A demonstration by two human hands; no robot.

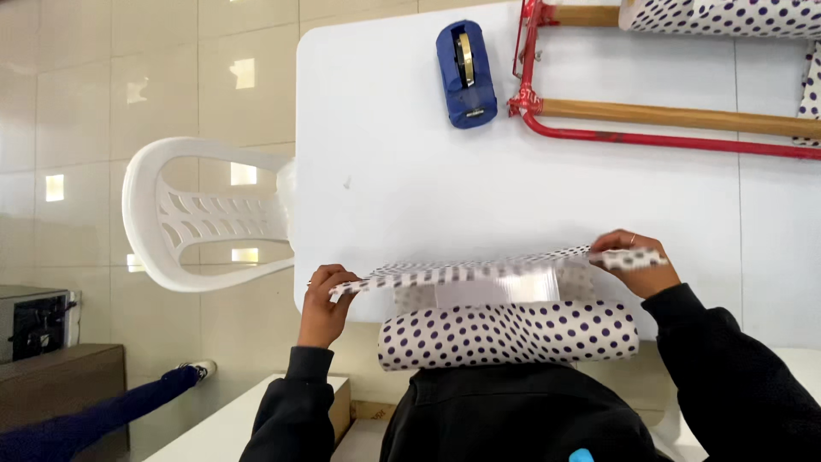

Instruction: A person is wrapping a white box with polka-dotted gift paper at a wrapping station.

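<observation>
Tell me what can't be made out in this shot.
Head view:
- Paper edge between the left hand and right hand: motion-blurred.
- Roll: near side hidden by the person's body.
- Red frame: cut off by the right edge.
- Tape dispenser: markings too small.

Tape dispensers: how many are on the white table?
1. The blue tape dispenser sits at the far side of the white table, beside the red-framed sled, well away from both hands holding dotted paper. Others may lie outside the view.

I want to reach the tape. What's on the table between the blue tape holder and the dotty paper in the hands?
Nothing: the head view shows only bare white table between the blue tape holder and the dotty paper.
</observation>
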